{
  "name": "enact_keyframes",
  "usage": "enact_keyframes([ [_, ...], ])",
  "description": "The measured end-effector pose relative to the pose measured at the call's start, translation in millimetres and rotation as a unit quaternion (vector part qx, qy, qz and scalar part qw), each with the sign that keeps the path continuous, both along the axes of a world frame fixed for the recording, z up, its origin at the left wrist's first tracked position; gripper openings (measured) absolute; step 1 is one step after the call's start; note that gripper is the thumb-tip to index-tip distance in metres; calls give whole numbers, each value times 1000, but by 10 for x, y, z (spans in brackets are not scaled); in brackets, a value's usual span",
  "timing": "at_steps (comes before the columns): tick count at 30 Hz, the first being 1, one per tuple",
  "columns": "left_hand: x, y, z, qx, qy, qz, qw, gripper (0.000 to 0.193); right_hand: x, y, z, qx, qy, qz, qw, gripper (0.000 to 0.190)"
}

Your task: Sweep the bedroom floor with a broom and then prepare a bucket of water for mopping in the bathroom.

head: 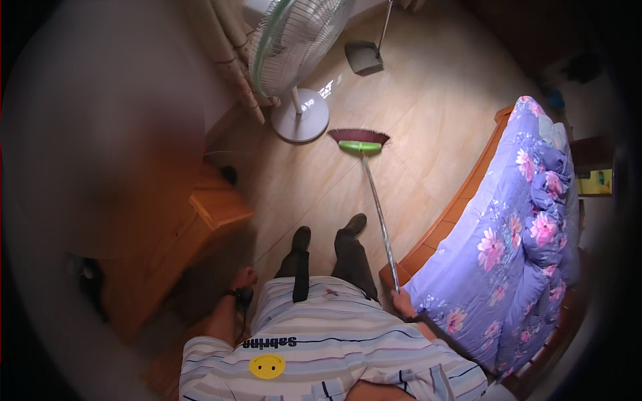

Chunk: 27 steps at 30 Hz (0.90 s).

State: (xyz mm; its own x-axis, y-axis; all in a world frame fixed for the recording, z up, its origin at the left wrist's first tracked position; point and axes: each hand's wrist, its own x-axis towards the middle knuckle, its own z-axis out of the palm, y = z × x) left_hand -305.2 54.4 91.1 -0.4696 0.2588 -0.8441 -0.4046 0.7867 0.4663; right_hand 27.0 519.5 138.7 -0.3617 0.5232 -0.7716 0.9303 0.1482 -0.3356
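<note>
My right hand [402,303] grips the upper end of a broom's metal handle [380,220], beside the bed's near corner. At the far end of the handle, the broom's green head [360,146] and dark red bristles [358,136] are on the tiled floor, in front of my feet and close to the fan base. My left hand [246,278] hangs low at my side with its fingers curled, and nothing shows clearly in it. A black band with a small dark device [244,296] sits at the left wrist.
A standing fan [299,115] stands ahead on the left, beside beige curtains [233,60]. Farther off is a long-handled dustpan [363,57]. Along the right runs a wooden-framed bed [451,215] with a purple floral quilt [501,260]. Wooden furniture [220,205] stands on the left.
</note>
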Motion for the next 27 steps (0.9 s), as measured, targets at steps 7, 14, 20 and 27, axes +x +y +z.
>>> enact_keyframes([
  [7, -464, 1056, 467, 34, 61, -41, 997, 26, -1768, 1128, -495, -218, 144, -106, 959, 20],
  [14, -407, 1498, 492, 93, 60, 15, 994, 24, -2920, 1101, 127, -424, 268, -310, 807, 16],
  [20, -66, 1183, 344, 32, -8, 19, 999, 21, -2585, 1084, 569, -552, 193, -305, 752, 10],
  [27, -78, 915, -60, -13, -29, -27, 999, 23, -3427, 946, 702, -520, 159, -252, 800, 17],
])
